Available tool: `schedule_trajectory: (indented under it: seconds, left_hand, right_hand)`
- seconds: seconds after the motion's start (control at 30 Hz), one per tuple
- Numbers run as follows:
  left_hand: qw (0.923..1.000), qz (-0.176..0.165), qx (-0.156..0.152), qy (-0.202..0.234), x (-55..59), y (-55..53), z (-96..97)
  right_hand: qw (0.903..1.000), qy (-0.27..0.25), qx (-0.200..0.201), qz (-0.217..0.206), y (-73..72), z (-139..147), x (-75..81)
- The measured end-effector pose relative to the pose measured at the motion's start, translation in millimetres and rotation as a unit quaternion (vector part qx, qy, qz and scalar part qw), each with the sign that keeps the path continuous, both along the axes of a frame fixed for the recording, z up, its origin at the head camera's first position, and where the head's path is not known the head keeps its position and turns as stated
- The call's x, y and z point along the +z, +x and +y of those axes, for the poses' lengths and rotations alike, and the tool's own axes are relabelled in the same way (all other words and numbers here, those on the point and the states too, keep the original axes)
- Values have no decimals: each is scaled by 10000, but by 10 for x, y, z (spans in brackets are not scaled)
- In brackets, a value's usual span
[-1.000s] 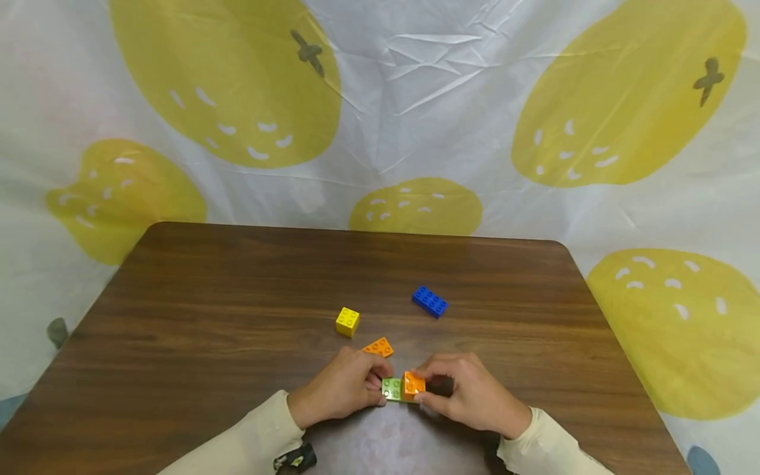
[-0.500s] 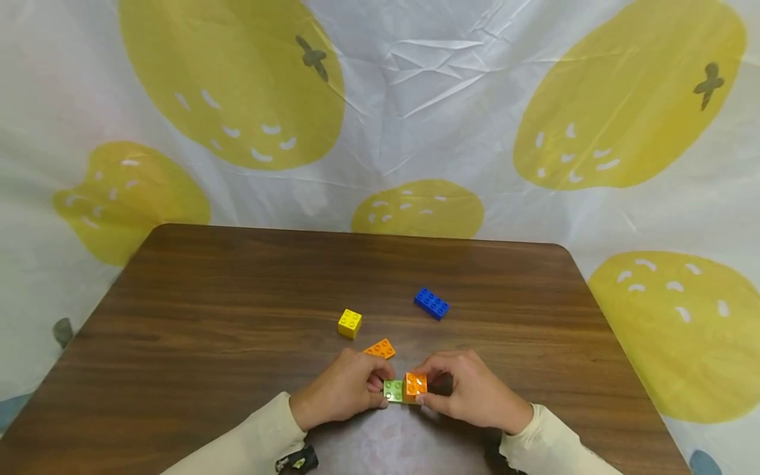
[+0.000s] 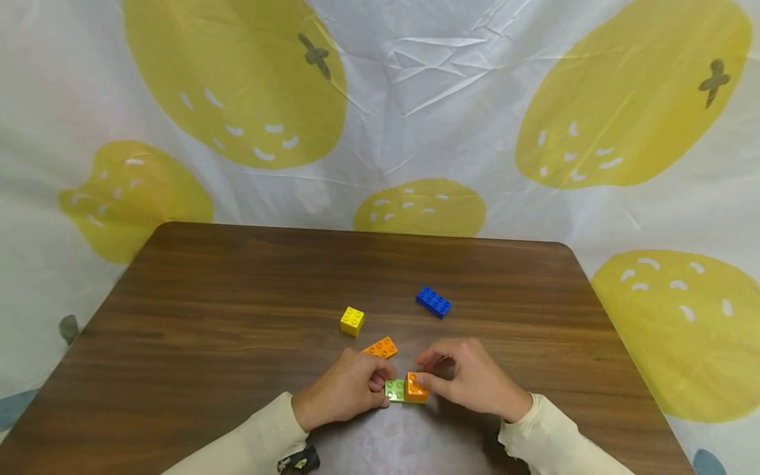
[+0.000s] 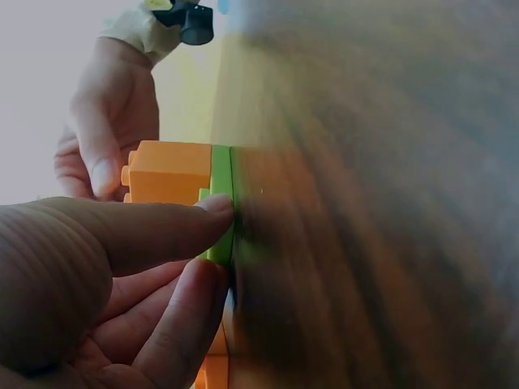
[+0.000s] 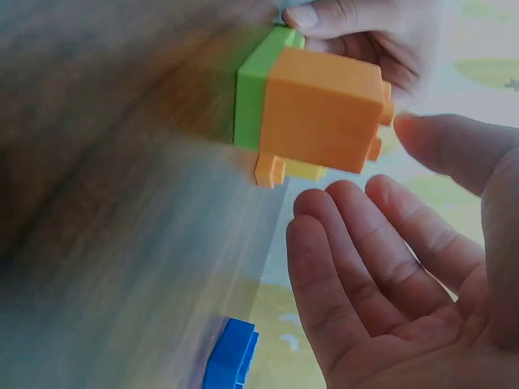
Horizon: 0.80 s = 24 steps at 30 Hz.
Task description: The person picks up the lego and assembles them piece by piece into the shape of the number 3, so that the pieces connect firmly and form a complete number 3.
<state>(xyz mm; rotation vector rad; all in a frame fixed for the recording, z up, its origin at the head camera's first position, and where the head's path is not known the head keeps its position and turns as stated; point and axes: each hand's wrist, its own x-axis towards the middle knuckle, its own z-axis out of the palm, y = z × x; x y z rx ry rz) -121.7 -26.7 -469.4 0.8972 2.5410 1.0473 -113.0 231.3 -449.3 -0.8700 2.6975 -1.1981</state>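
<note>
A low green brick (image 3: 394,390) lies on the table near its front, and my left hand (image 3: 341,389) pinches its left end between thumb and fingertips. On the right half of that green piece stands a taller orange block (image 3: 417,389), upright with studs on top; the right wrist view shows the orange block (image 5: 320,109) flush against the green. My right hand (image 3: 472,381) is just right of it, fingers loosely extended and apart from its sides. The thumb tip hovers by the studs; whether it touches them I cannot tell.
Behind my left hand lies a flat orange brick (image 3: 382,347), partly covered by that hand. Farther back are a yellow block (image 3: 352,321) and a blue brick (image 3: 434,301). A fruit-patterned cloth (image 3: 427,119) hangs behind the brown table (image 3: 249,284).
My right hand has let go of the orange block, its fingers spreading and lifting slightly away. The left hand keeps its pinch on the green brick. The view has shifted slightly.
</note>
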Motion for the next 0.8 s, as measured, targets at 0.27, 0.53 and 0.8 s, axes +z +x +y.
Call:
schedule_trajectory:
  seconds: [0.27,0.53,0.8]
  left_hand:
    - [10000,-47,41,2,14,21,6]
    - [9999,-83,56,-131,40,42,20]
    - [9999,-22,97,-39,60,51,15]
  right_hand:
    - [9980,8,-507,365,-135,18,50]
    - [9949,9,-808,598,-262,87,12]
    - [9899,-122,-1243,678,-485,158,14]
